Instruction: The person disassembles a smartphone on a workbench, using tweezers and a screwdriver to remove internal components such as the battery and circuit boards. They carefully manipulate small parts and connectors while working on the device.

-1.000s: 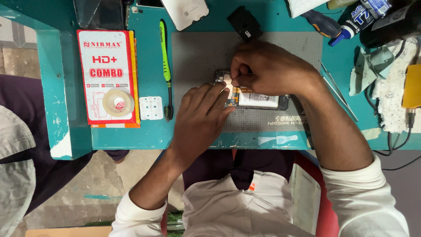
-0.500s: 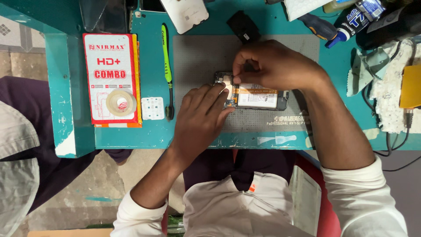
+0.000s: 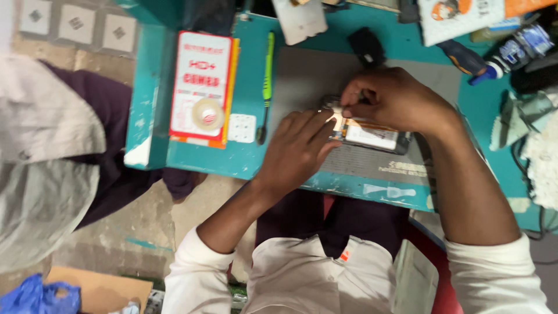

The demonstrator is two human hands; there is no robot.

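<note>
Opened phone (image 3: 372, 136) lies flat on the grey mat (image 3: 302, 75) on the teal bench (image 3: 250, 157), long side roughly left-right, back cover off, white label panel showing. Its right end is clear of both hands; its left end is under them.

Left hand (image 3: 296, 152) rests palm down on the mat just left of the phone, fingers stretched toward it, fingertips (image 3: 332, 119) touching the phone's left end and pressing there. Hand mostly flat, not closed around anything.

Right hand (image 3: 395, 99) sits above the phone's upper-left corner, fingers curled tight, thumb and forefinger pinched together at the tip right over that corner. Something small may be in the pinch, too small to tell what. Wrist and forearm run off to the lower right, crossing the phone's right end.

Green-handled tool (image 3: 268, 75) lies upright-ish on the bench left of the mat, well apart from the hands. Red-and-white card pack (image 3: 200, 84) further left with a tape roll (image 3: 207, 114) on it. Small white key panel (image 3: 241, 128) beside the pack. Black small object (image 3: 366, 46) on the mat's top edge, near the right hand. Blue-capped bottle (image 3: 511, 52) at top right. Another person's grey sleeve (image 3: 40, 151) at far left.
</note>
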